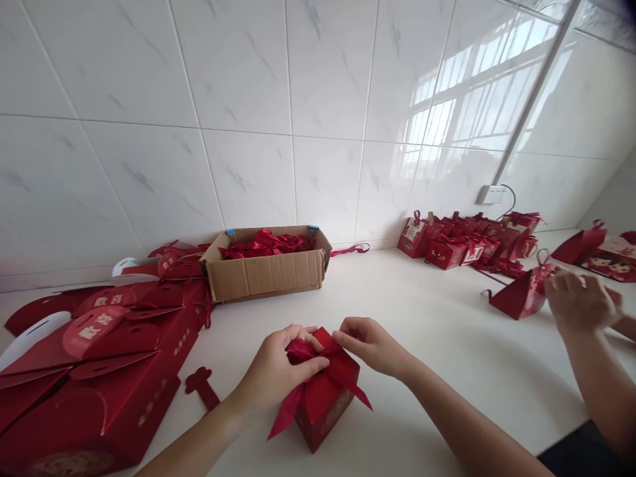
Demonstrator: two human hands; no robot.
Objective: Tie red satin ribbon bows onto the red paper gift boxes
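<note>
A small red gift box [325,407] stands on the white table in front of me, with a dark red ribbon [289,412] tied across its top and its tails hanging down on both sides. My left hand [283,361] is closed on the ribbon's loop at the top left of the box, thumb over the knot area. At the box's upper right edge is my right hand [370,344], its thumb and index finger pinched together near the ribbon; what lies between the fingertips is too small to tell.
An open cardboard box [265,278] of red ribbons stands by the wall. Large red boxes [163,371] fill the left, beside a red flower-topped tag [203,387]. Small finished boxes [447,253] stand back right. Another person's hands [581,301] touch a red box [527,295] at the right.
</note>
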